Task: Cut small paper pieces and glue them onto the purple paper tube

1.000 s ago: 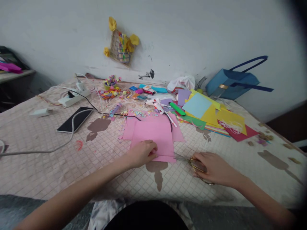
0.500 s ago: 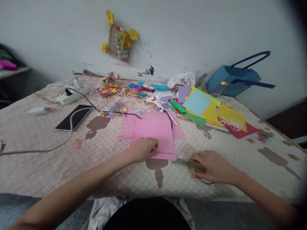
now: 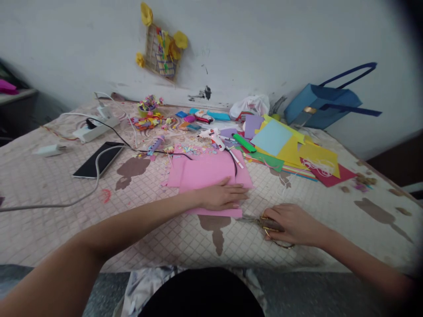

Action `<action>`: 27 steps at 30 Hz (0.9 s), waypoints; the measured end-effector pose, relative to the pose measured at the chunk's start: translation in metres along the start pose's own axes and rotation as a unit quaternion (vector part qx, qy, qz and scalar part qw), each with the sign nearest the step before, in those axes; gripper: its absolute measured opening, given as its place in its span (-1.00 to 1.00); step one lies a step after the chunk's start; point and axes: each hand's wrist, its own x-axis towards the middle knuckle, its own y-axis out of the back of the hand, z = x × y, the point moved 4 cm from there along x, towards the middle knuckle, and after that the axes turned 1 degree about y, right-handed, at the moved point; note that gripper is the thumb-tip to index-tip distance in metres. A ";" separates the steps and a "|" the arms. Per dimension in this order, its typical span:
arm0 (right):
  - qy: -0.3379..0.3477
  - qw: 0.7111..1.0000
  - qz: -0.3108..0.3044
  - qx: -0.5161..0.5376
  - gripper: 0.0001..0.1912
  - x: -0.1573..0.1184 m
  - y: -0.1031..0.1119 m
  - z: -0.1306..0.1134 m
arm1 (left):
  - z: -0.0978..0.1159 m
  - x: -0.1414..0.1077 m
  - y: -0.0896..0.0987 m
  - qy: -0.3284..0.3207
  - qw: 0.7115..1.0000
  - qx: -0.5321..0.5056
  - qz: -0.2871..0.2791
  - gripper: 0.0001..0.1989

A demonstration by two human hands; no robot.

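My left hand lies flat on a folded pink paper sheet, its fingers stretched out to the right. A narrow pink strip shows along the sheet's near edge, below the hand. Another pink sheet is underneath. On the table to the right, my right hand is closed round the gold-rimmed handles of a pair of scissors. Their blades point left, with the tips close to the paper's near right corner; whether they touch it I cannot tell.
Behind the pink paper are a white glue gun, paper scraps and a green box cutter. Coloured paper lies at the right, near a blue bag. A tablet, cables and a power strip are at the left.
My left hand has opened from a curled shape to flat and slid right across the pink paper. My right hand keeps the scissors in nearly the same place. The view has shifted slightly.
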 end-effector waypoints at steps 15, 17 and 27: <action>0.022 1.000 0.010 0.005 -0.64 0.003 -0.001 0.000 | 0.004 0.007 -0.002 0.022 0.999 0.027 0.009 -0.54; 0.025 1.000 0.012 0.004 -0.65 0.004 -0.001 0.000 | 0.004 0.006 -0.005 0.017 0.999 0.039 0.012 -0.55; 0.023 0.999 0.022 0.016 -0.63 0.002 -0.003 0.000 | 0.002 0.006 -0.008 0.015 0.998 0.061 0.008 -0.53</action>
